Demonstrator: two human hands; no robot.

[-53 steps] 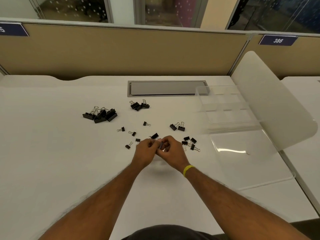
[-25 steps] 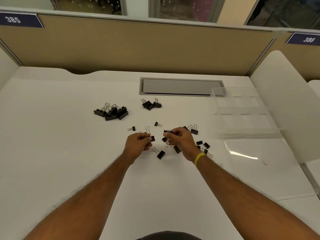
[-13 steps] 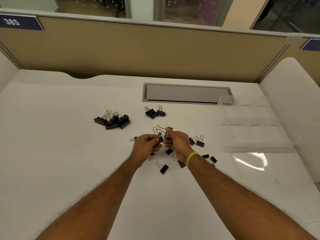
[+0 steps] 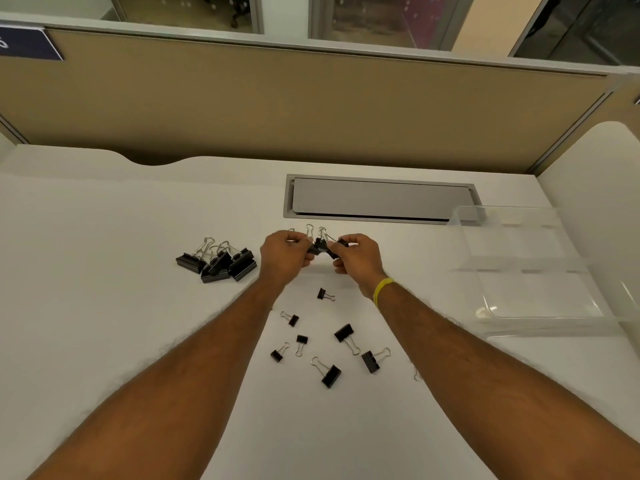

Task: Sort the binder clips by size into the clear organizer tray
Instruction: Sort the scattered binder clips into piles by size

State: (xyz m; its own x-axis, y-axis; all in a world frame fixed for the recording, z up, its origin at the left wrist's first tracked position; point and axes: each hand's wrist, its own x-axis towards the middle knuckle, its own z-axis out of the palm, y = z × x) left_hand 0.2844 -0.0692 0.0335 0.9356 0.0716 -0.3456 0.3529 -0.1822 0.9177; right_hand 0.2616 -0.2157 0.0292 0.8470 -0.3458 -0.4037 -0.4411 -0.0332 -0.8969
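Tan partition panels (image 4: 311,109) close off the far side of a white table (image 4: 104,341), with glass windows above them and a blue sign (image 4: 27,45) at the upper left. A gray hatch (image 4: 381,199) is set flush into the table near the far edge. Just beyond the hatch's right end stands the clear organizer tray (image 4: 519,258), whose dividers show faintly through its walls; a white curved panel (image 4: 595,188) rises beside it at the right edge. The person's forearms reach forward from the bottom of the view and meet in front of the hatch. The left hand (image 4: 282,259) and the right hand (image 4: 356,261) are both curled, fingertips pinching a cluster of clips (image 4: 320,245) held between them above the table, black bodies in the middle and silver wire handles sticking up. How many clips are in the cluster cannot be told. A yellow wristband (image 4: 382,289) circles the right wrist. To the left of the hands, a pile of large clips (image 4: 218,261) lies heaped together on the table. Between the forearms, nearer the person, loose clips lie scattered and apart from one another: four small clips (image 4: 291,319) closer to the left arm and three medium clips (image 4: 329,374) toward the right. All of these lie well apart from the tray.
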